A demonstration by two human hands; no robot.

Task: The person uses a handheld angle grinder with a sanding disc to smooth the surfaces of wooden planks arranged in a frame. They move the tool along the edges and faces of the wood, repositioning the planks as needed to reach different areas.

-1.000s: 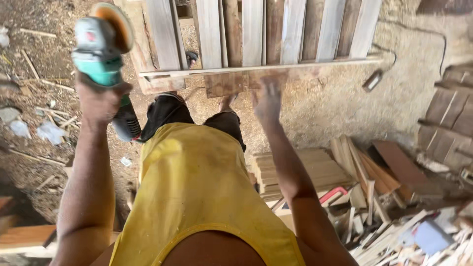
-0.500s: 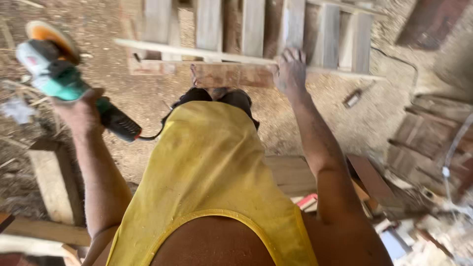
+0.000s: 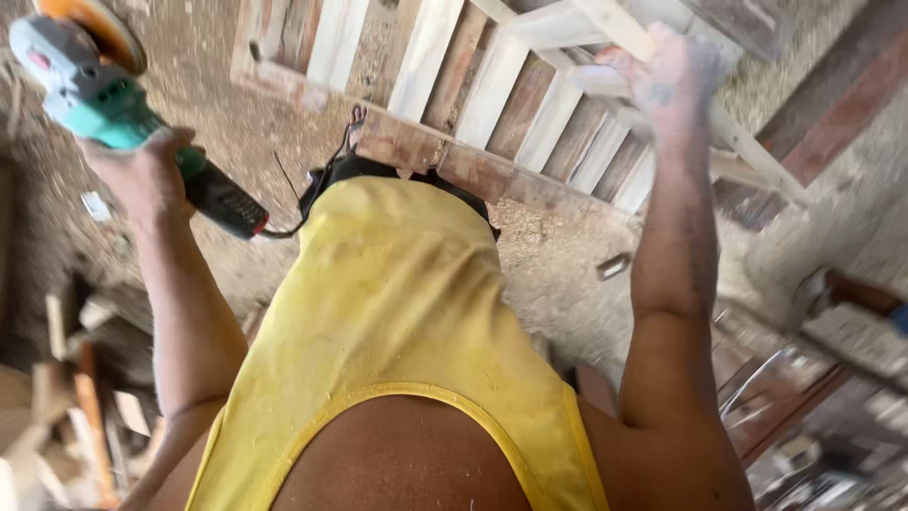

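My left hand grips a teal and black angle grinder with an orange sanding disc, held up at the far left, its black cord trailing toward my waist. My right hand is raised at the upper right and clasps a long pale wooden strip, lifting it above a slatted wooden pallet that lies on the ground in front of me. A yellow sleeveless shirt fills the middle of the view.
The floor is covered in sawdust. A small dark object lies on it right of the pallet. Blurred wood offcuts are piled at the lower left, and boards and clutter at the right.
My right hand has lifted the long strip off the pallet's near edge and raised it up to the right. The grinder stayed raised at the left. The view has tilted.
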